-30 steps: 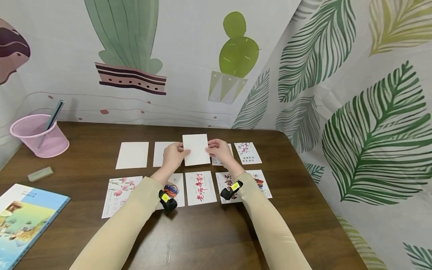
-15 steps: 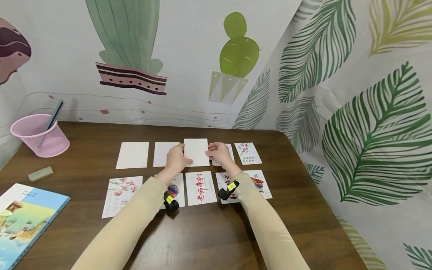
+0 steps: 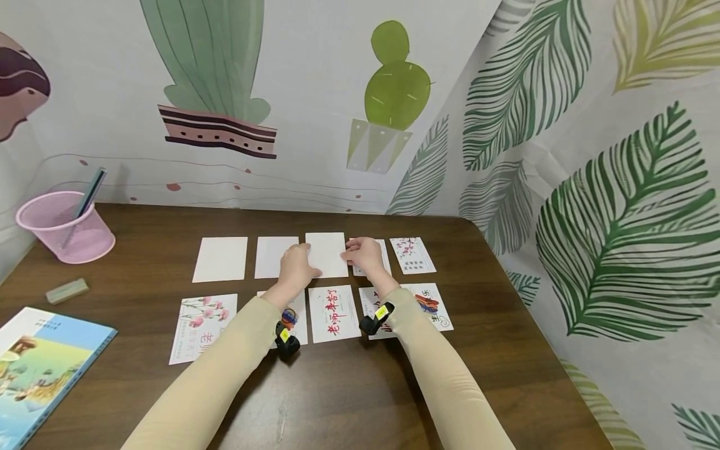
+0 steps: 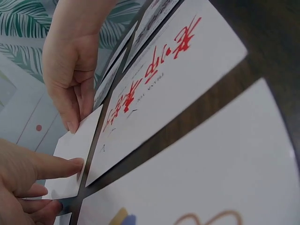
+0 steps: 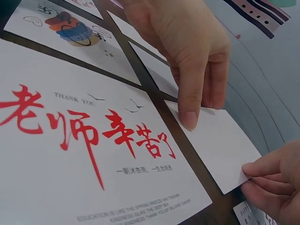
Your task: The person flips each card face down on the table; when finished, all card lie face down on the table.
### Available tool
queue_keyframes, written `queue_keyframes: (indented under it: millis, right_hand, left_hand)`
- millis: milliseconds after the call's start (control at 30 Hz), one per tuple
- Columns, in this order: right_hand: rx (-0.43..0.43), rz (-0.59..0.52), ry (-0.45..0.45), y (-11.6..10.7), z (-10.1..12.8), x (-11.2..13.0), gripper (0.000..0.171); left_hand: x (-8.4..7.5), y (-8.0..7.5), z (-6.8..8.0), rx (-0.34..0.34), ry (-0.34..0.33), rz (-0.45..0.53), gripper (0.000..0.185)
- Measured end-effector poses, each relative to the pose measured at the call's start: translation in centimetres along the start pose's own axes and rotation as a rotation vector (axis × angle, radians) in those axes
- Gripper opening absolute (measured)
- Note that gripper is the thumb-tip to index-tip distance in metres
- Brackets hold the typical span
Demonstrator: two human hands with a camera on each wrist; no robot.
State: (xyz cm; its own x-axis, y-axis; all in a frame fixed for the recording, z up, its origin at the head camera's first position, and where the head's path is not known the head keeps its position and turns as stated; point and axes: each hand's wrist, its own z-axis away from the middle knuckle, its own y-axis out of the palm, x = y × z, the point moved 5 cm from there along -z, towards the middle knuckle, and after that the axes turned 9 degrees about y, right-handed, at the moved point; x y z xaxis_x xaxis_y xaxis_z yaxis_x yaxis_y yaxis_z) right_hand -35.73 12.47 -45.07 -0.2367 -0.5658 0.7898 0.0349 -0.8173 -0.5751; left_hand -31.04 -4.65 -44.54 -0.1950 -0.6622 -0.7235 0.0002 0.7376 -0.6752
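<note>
A blank white card lies in the middle of the back row, between both hands. My left hand holds its left edge, thumb on top and fingers at the side. At the opposite edge my right hand pinches the card between thumb and fingers. The right wrist view shows both thumbs on the card's face. Just in front is a card with red Chinese characters. Two other blank cards are to the left; a printed card is partly hidden behind the right hand.
A blossom card ends the back row. In the front row are a pink-flower card and others partly under the forearms. A pink mesh pen cup, an eraser and a book stand or lie at left. A patterned cloth hangs behind.
The blank card has come down and slightly toward me, level with its row. My left hand has shifted a little right and nearer; my right hand has stayed at the card's right edge.
</note>
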Motion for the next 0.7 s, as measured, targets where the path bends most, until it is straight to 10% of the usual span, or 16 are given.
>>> queue_keyframes:
  millis: [400, 700]
  right_hand:
    - [0.01, -0.025, -0.033, -0.4, 0.6, 0.2, 0.024]
    - [-0.092, -0.034, -0.134, -3.0, 1.1, -0.4, 0.025]
  left_hand:
    - [0.0, 0.1, 0.2, 0.011, -0.009, -0.005, 0.066]
    - [-1.6, 0.6, 0.3, -0.071, 0.102, 0.073, 0.047]
